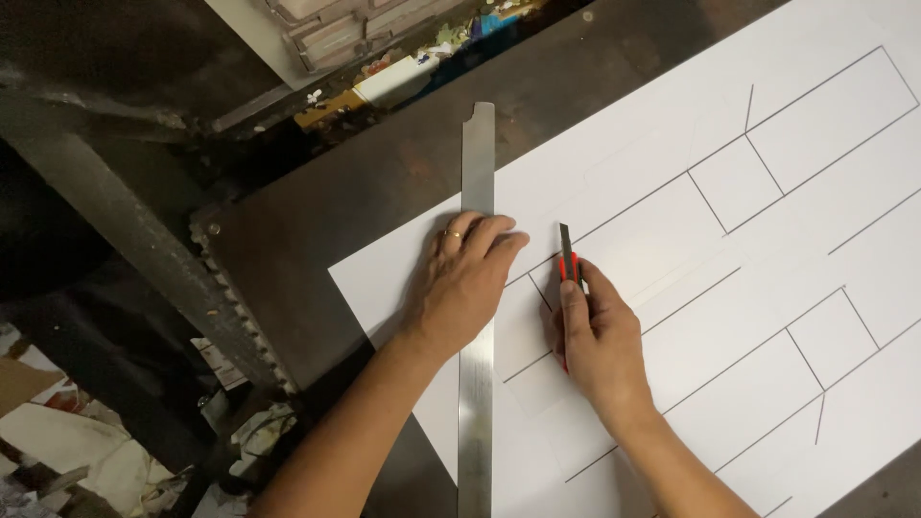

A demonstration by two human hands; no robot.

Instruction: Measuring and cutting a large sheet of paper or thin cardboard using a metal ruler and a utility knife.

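A large white sheet (pixel 767 240) with drawn pencil lines lies across a dark table (pixel 317 240). A long steel ruler (pixel 477 153) runs from the top of the table down over the sheet's left part. My left hand (pixel 460 283) presses flat on the ruler, a ring on one finger. My right hand (pixel 595 341) grips a red and black utility knife (pixel 568 257), its blade tip extended and touching the sheet just right of the ruler, near a drawn line.
The table's left edge has a toothed metal strip (pixel 240 307). Crumpled paper scraps (pixel 86 451) lie on the floor at lower left. Small boxes and colourful clutter (pixel 384 67) sit beyond the table's far edge.
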